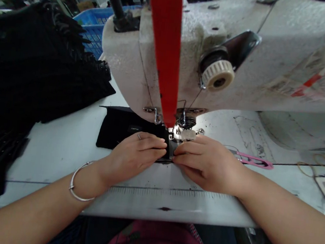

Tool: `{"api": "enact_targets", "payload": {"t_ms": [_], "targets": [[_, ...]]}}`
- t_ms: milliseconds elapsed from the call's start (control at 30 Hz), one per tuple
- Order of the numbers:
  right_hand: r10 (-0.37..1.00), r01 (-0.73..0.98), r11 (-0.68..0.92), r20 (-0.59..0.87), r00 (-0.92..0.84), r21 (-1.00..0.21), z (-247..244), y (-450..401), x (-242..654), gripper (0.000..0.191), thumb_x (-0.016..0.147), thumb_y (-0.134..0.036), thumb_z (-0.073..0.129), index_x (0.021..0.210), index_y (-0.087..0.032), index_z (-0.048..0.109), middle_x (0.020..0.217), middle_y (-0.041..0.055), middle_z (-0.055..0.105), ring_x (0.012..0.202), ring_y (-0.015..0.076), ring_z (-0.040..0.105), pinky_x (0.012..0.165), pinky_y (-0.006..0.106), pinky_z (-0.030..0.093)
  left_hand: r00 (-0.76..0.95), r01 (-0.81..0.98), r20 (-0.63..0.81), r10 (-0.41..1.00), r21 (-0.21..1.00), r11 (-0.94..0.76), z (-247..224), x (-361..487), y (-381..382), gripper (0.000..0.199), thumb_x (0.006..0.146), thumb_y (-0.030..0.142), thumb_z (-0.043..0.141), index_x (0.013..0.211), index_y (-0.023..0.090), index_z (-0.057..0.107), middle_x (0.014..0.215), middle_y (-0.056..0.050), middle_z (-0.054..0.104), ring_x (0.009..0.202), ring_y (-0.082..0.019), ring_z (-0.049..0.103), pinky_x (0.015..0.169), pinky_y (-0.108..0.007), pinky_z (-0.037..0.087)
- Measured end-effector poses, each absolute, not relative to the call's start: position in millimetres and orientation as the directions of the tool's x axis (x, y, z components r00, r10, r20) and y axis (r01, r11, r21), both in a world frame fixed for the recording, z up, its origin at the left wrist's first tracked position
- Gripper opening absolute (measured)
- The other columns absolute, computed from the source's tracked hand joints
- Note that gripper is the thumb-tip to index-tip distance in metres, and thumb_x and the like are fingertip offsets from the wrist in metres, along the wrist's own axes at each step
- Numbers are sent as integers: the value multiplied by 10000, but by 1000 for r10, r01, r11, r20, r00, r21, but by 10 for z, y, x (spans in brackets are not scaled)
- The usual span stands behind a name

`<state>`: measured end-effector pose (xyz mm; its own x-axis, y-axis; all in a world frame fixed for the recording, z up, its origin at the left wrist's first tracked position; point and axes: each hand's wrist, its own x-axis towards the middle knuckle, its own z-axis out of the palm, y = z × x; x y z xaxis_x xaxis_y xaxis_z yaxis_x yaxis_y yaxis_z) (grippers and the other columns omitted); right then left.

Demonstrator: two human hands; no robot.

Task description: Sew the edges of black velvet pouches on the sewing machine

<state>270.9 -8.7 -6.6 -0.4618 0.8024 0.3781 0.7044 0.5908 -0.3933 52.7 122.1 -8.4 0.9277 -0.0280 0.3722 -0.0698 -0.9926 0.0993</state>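
A black fabric piece [115,128] with a small dark label [134,128] lies flat on the sewing table, its right end at the presser foot [175,132] of the sewing machine [195,43]. My left hand [138,150] presses on this fabric, fingers close together, just left of the foot. My right hand [207,162] is closed, fingertips bunched at the fabric's right edge, just in front of the foot. The fingers partly hide where they meet the cloth. Pink-handled thread snips [254,160] lie to the right of my right hand.
A large stack of black fabric pieces [34,64] covers the table's left side. Behind it stands a blue plastic basket [93,28]. A red strip [164,51] runs down in front of the machine head. A printed ruler [154,191] lines the table's front edge.
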Motion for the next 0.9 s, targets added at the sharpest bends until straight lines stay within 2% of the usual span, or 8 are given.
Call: {"api": "enact_targets", "payload": {"t_ms": [200,400,500,633,767,900], "targets": [[819,711,564,390,-421,-419,-91,-77,2698,212,918,-135,493,975,-157,696,988,64,681,839,181,584,743,347,444,931,-121,356,-82,88,-989,-120,517,1249,203,941,128,555,1129,128,631,1125,-65,690,1087,-179,627,975,-343,534],[828,728,550,384,-409,-409,-120,-94,2662,287,903,-121,507,1151,-171,642,1178,66,659,1019,215,598,879,392,464,928,-103,368,-62,93,-990,-85,513,1203,181,956,134,519,1097,139,634,1098,-48,711,1077,-154,638,978,-316,538],[846,729,529,336,-414,-434,-117,-101,2636,305,888,-109,521,1162,-180,635,1163,49,670,1030,216,602,913,403,467,931,-119,357,-77,97,-988,-70,502,1186,198,961,141,513,1128,127,620,1118,-46,715,1125,-145,625,1019,-312,519],[856,749,507,348,-382,-426,-105,-92,2617,297,884,-113,526,1152,-178,636,1166,40,672,1014,216,609,913,408,478,938,-111,340,-68,108,-988,-90,508,1227,254,997,143,418,1153,147,619,1134,-32,713,1098,-106,644,991,-252,534],[870,779,475,353,-345,-410,-118,-72,2603,342,867,-103,519,1186,-165,625,1168,63,665,1033,234,601,917,425,487,937,-90,343,-61,71,-993,-90,555,1301,235,979,138,453,1085,130,662,1110,-52,718,1103,-147,645,1019,-289,519],[902,823,406,319,-290,-398,-145,-45,2585,341,875,-135,517,1196,-148,630,1139,102,646,1059,264,583,903,435,501,942,-40,336,10,141,-989,-79,609,1385,252,988,160,446,1086,155,679,1142,-38,709,1058,-148,663,987,-291,535]]}}
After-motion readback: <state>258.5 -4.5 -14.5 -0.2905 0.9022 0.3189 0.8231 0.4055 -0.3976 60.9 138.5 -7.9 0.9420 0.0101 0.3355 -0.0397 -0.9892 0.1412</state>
